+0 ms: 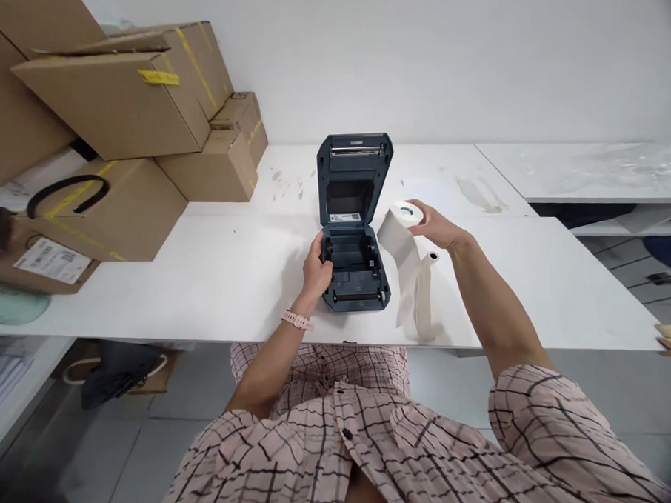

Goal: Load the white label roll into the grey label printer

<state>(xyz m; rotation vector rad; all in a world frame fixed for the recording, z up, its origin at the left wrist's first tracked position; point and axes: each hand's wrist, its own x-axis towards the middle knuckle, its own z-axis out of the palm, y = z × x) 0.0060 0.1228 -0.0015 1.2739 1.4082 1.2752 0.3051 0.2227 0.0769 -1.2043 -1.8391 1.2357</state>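
A dark label printer (354, 280) stands on the white table with its lid (354, 169) raised, so its inner bay shows. My left hand (315, 269) grips the printer's left side, the thumb over the edge by the roll holder. In my right hand (435, 225) is a roll of white labels (404, 217), just right of the printer, its core facing up. A loose strip trails from the roll down toward the table's front edge. Beside that strip, a thinner roll of paper (425, 296) with a dark core hole stands near my right forearm.
Cardboard boxes (123, 105) with yellow tape are piled at the left, a black curved band (69, 190) on one. The white table (231, 286) meets a wall behind. Clear plastic (615, 165) covers a surface at the right, and a dark blue stool (669, 255) stands beyond.
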